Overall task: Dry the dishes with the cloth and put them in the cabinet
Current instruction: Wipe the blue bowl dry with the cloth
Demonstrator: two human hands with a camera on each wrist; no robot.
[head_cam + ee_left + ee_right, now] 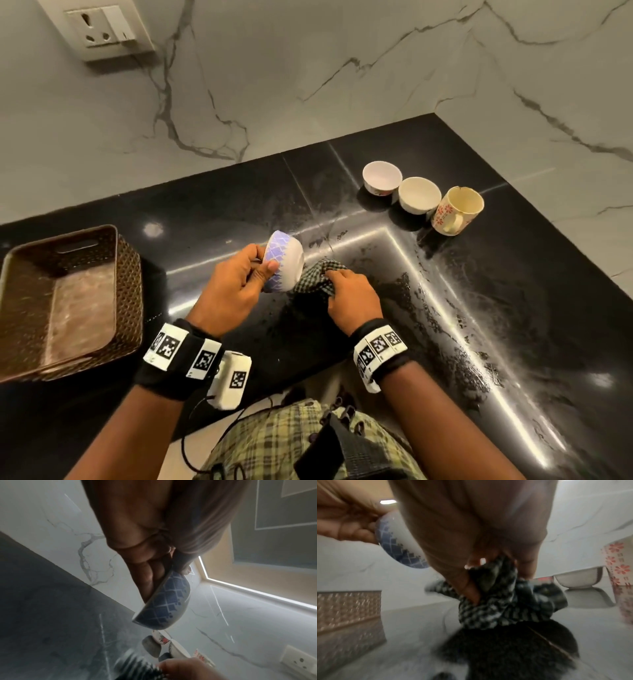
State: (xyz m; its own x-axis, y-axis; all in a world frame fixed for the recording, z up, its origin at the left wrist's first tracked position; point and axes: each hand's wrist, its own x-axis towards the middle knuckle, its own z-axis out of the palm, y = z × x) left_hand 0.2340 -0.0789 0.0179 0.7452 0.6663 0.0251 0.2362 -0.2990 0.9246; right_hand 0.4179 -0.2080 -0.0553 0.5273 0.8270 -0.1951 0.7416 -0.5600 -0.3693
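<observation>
My left hand [253, 270] grips a small white bowl with a blue lattice pattern [286, 262] by its rim, tipped on its side above the black counter [513, 308]; the same bowl [164, 605] hangs from my fingers in the left wrist view and shows as the bowl [399, 547] in the right wrist view. Just right of it, my right hand [337, 277] bunches a dark checked cloth [317, 279], seen close as the cloth [501, 601]. The cloth lies beside the bowl's base; whether they touch I cannot tell.
Two white bowls [382, 178] [419, 195] and a flowered mug [457, 210] stand in a row at the counter's far right corner. A brown woven basket [130, 274] sits at the left. The counter around my hands is wet. A wall socket [109, 29] sits on the marble wall.
</observation>
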